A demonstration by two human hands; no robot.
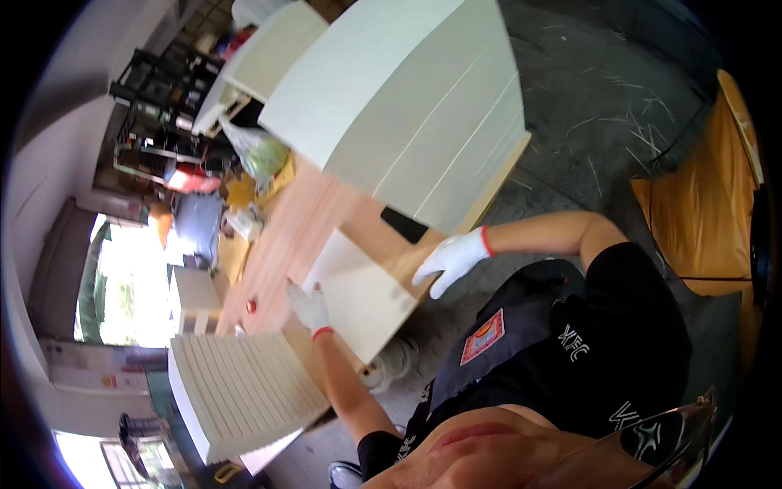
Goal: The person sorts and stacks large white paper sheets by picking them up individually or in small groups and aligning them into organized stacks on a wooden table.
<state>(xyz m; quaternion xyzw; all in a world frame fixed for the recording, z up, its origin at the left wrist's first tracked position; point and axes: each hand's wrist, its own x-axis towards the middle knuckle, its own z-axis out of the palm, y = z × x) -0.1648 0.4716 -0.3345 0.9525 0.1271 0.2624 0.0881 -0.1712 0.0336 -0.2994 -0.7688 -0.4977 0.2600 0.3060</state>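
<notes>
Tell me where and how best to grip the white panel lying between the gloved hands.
Probably by two opposite side edges, left hand from the left, right hand from the right: the white panel is flat, broad and four-cornered, lying on the wood-grain tabletop, with no visible handle.

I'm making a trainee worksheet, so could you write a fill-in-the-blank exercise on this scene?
1. The left hand and right hand both wear white ____.
2. Both cuffs are coloured ____.
3. A white panel lies flat on the wood-grain ____.
4. The lower-left stack of panels is nearer the ____ hand.

Missing: gloves; red; tabletop; left.
</notes>
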